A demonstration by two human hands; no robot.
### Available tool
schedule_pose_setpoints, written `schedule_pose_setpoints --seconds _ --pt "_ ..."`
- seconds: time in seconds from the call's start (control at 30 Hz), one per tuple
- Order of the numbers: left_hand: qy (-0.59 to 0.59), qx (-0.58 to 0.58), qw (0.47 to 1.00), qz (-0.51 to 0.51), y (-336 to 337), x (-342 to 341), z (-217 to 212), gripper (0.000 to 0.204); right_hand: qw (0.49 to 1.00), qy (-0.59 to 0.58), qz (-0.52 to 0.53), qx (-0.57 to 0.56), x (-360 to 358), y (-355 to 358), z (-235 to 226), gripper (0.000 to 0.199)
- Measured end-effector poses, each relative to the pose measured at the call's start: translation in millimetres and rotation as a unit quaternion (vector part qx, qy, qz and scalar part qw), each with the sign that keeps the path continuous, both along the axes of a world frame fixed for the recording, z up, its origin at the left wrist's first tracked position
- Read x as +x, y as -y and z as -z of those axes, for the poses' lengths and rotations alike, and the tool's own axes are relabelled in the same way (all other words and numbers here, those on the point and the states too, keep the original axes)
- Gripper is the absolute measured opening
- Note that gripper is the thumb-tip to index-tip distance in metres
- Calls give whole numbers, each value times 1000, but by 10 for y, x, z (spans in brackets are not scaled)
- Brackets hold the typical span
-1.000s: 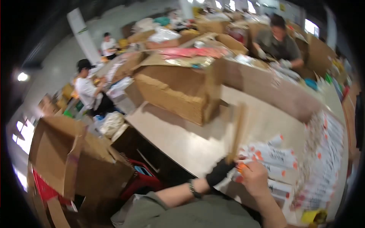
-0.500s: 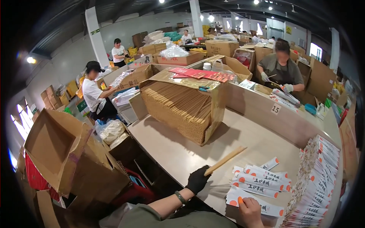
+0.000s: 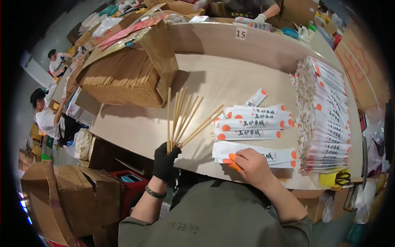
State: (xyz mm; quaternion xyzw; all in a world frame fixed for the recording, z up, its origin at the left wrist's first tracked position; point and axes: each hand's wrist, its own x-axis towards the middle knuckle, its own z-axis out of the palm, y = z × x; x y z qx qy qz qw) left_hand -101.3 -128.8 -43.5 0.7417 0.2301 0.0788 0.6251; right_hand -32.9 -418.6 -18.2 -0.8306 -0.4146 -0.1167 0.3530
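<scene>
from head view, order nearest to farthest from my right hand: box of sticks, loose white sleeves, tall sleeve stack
1. Loose white sleeves: one under the right hand
2. Tall sleeve stack: off to its right
3. Box of sticks: ahead, to the left

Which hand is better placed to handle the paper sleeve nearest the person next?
Probably the right: the right hand is at that paper sleeve, its orange finger covers against the near edge. The left hand is occupied, holding fanned wooden sticks farther left.
</scene>
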Motion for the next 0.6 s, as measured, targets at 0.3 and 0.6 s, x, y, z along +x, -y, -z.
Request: schedule_pose_setpoints --seconds 0.3,0.6 --pt "-13 -41 997 71 -62 -251 -141 11 926 -339 81 142 206 47 -229 17" --pt "32 89 991 96 -280 -189 -229 12 918 -363 58 150 327 171 -199 15"
